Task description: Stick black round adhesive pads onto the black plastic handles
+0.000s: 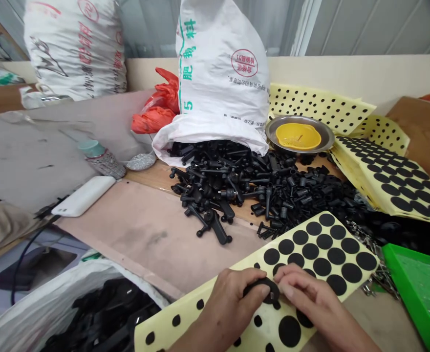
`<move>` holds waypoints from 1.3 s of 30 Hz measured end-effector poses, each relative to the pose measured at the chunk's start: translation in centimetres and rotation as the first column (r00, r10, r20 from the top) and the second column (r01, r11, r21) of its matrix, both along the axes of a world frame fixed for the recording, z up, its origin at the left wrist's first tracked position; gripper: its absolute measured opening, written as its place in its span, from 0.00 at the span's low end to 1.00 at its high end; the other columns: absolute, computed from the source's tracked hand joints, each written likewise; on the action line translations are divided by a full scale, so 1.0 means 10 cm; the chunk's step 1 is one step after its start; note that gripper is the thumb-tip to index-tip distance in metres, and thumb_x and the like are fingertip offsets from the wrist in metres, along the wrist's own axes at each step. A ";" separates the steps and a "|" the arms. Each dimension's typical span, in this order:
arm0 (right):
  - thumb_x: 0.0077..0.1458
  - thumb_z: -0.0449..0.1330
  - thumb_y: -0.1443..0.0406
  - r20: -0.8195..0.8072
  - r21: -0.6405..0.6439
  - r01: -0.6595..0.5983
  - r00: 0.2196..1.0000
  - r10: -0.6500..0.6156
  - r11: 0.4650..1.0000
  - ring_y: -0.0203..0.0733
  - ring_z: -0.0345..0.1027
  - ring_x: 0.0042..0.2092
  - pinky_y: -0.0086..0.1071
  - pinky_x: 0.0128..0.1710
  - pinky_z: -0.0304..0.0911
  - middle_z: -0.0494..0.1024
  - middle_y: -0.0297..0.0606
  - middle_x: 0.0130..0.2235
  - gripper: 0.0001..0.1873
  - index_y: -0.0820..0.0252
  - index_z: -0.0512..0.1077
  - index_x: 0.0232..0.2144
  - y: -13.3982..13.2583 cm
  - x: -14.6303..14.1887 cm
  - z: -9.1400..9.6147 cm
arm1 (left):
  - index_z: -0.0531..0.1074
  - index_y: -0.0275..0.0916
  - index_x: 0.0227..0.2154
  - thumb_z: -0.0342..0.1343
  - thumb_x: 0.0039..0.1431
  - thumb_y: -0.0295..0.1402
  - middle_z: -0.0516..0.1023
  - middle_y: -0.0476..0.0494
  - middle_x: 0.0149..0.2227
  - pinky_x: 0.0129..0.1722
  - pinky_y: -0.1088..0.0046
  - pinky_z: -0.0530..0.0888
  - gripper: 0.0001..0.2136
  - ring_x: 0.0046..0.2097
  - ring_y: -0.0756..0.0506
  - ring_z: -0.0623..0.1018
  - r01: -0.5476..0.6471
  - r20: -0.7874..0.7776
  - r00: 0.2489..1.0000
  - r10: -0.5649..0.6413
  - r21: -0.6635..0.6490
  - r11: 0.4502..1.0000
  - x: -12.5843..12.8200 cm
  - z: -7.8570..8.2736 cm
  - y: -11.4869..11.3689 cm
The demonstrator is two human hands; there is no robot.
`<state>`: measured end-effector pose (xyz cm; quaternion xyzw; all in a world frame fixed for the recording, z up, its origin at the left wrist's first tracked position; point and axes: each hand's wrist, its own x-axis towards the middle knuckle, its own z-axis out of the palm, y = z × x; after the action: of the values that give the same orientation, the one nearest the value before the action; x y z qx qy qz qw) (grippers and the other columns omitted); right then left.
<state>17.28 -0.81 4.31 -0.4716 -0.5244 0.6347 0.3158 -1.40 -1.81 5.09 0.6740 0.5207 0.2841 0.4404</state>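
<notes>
Head view: left hand (pixel 229 305) and right hand (pixel 305 300) clench a black disc (pixel 263 285) between fingers (pixel 286 279).

Between the left hand (pixel 233 305) and the right hand (pixel 310 298), fingers cover most of a black ring (pixel 264 282), so its full shape cannot be seen. Both forearms run off the bottom edge. Under the hands, a yellow sticker sheet (pixel 185 322) is partly covered and cut off below. Left of the grip, a plastic sack (pixel 35 313) is cut off by the bottom edge, its dark contents too shadowed to tell. Right of the grip, a green tray (pixel 420 298) runs off the edge, and the small metal bits (pixel 379 278) beside it are too small to tell. Ahead of the grip, a white sack (pixel 218 63) is cut off by the top edge.
</notes>
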 end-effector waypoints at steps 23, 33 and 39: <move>0.56 0.53 0.53 0.104 0.186 0.039 0.993 -0.059 0.982 0.37 0.65 0.26 0.25 0.26 0.61 0.73 0.29 0.24 0.14 0.50 0.72 0.39 -0.22 -0.48 0.09 | 0.75 0.39 0.34 0.53 0.52 0.24 0.76 0.51 0.29 0.37 0.79 0.68 0.09 0.34 0.47 0.75 -0.193 0.176 0.966 0.191 -0.006 0.981 -0.17 0.18 -0.30; 0.53 0.57 0.52 -0.038 0.269 0.167 0.986 -0.162 0.949 0.40 0.73 0.36 0.25 0.36 0.68 0.78 0.36 0.33 0.14 0.51 0.72 0.36 -0.37 -0.53 0.02 | 0.71 0.37 0.44 0.62 0.46 0.41 0.77 0.41 0.37 0.35 0.73 0.70 0.22 0.35 0.46 0.74 -0.114 0.640 0.667 0.381 -0.417 0.902 -0.21 -0.09 -0.45; 0.56 0.54 0.57 0.048 0.348 0.039 0.997 -0.059 0.937 0.40 0.71 0.33 0.25 0.32 0.68 0.74 0.34 0.31 0.10 0.52 0.72 0.33 -0.33 -0.48 0.10 | 0.71 0.39 0.46 0.63 0.47 0.42 0.77 0.44 0.34 0.36 0.72 0.69 0.23 0.33 0.47 0.76 -0.015 0.712 0.596 0.370 -0.452 0.892 -0.22 -0.13 -0.53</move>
<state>12.50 -4.14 5.28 -0.4398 -0.6250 0.5103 0.3943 -3.57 -7.08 3.81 0.3149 0.3938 0.4829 0.7160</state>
